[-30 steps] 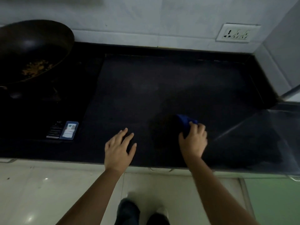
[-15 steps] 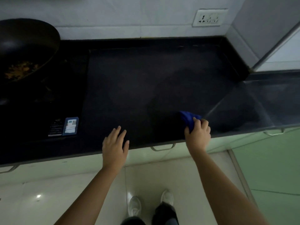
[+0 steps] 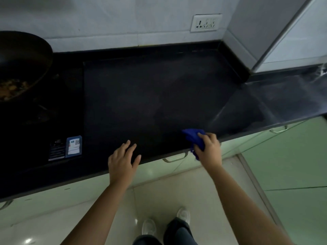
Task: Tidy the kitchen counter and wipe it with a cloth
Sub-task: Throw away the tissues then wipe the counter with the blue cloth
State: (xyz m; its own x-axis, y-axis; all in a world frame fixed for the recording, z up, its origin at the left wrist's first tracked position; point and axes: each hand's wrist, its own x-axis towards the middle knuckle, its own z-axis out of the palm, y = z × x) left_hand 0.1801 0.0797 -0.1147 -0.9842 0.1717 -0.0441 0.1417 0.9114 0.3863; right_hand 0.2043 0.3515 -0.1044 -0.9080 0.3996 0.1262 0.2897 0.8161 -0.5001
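Desk (image 3: pixel 159 96): dark and wide. Long overlapping strokes from the back wall to the front edge looked best.
Wok (image 3: pixel 21 64): far left, food inside. Worth steering clear.
Left hand (image 3: pixel 122 161): flat at the front edge, fingers (image 3: pixel 124 148) spread, holding nothing. A handy brace.
Right hand (image 3: pixel 209 151): curled tight round the cloth.
Cloth (image 3: pixel 193 138): blue, bunched at the desk's front edge. Flattened, it would likely cover more.

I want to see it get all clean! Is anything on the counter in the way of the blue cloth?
Nothing visible is. The right hand grips the cloth at the front edge of the counter. The pan sits far left, and the left hand rests on the counter left of the cloth.
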